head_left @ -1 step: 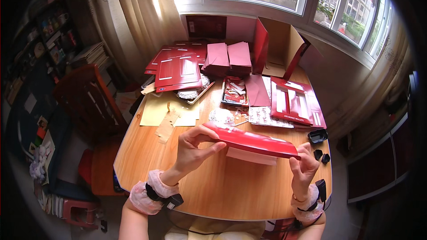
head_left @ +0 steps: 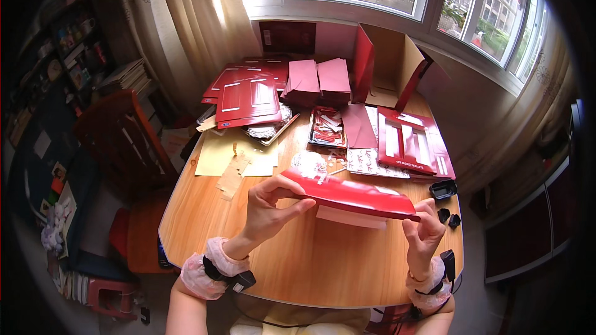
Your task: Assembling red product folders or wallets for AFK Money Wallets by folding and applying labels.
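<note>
A glossy red card piece (head_left: 354,195) is stretched level between my two hands above the near half of the table. My left hand (head_left: 268,208) pinches its left end between thumb and fingers. My right hand (head_left: 424,226) grips the right end near the corner, fingers curled. Just below the card shows a pale pink sheet (head_left: 351,217); whether it lies on the table or hangs from the card I cannot tell. Beyond it are a white patterned round piece (head_left: 309,164) and a black tray (head_left: 327,138) of red and white strips.
On the wooden table (head_left: 298,273), red printed cards (head_left: 249,102) and pink stacks (head_left: 303,79) stand at the back, beside an open cardboard box (head_left: 388,71). Red window-cut packaging (head_left: 406,139) lies at right, near small black parts (head_left: 443,190). Yellow paper (head_left: 211,155) is at left.
The red card has tilted slightly, so a little more of its glossy upper face shows. Both hands keep their grip and have hardly moved.
</note>
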The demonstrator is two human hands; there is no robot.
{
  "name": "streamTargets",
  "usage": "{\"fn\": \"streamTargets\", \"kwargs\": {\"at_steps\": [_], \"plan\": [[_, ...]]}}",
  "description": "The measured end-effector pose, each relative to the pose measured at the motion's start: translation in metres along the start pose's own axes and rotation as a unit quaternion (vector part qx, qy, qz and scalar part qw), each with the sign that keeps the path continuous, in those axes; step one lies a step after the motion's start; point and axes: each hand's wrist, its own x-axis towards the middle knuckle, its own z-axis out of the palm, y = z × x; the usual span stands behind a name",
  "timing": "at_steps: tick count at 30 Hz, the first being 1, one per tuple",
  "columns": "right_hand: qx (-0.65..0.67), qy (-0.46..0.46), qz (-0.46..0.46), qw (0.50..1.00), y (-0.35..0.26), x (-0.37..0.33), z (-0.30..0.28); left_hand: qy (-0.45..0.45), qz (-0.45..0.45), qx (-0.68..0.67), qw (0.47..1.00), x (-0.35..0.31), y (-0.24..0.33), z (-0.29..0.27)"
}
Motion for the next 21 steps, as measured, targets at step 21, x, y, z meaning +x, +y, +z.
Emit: {"fn": "streamTargets", "kwargs": {"at_steps": [21], "plan": [[0.067,0.006,-0.050,0.997,-0.009,0.013,0.000,-0.049,-0.052,0.074,0.995,0.011,0.026,0.005]]}}
